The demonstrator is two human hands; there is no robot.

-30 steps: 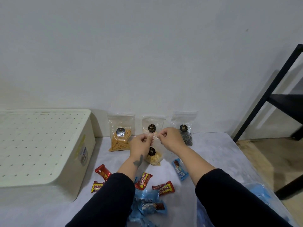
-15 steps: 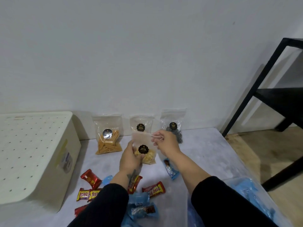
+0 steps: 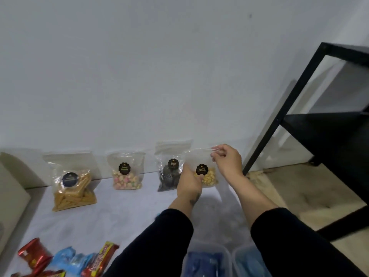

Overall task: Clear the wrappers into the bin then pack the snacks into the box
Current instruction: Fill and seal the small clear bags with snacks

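I hold a clear snack bag of yellow nuts (image 3: 208, 175) in the air at the table's right end. My left hand (image 3: 188, 181) grips its lower left side. My right hand (image 3: 226, 159) pinches its top right corner. Three more clear bags lean on the wall: sticks (image 3: 72, 188), pastel puffs (image 3: 126, 173) and dark pieces (image 3: 169, 174). Red, yellow and blue candy wrappers (image 3: 65, 260) lie at the bottom left. Two clear containers (image 3: 229, 258) with blue contents sit under my forearms.
A cream perforated box (image 3: 12, 196) stands at the left edge. A black metal shelf frame (image 3: 311, 116) stands on the floor to the right of the table. The white table (image 3: 119, 216) ends near that frame.
My hands carried the nut bag to the right, past the dark-pieces bag. The view swung right, so the cream box slid mostly out of frame.
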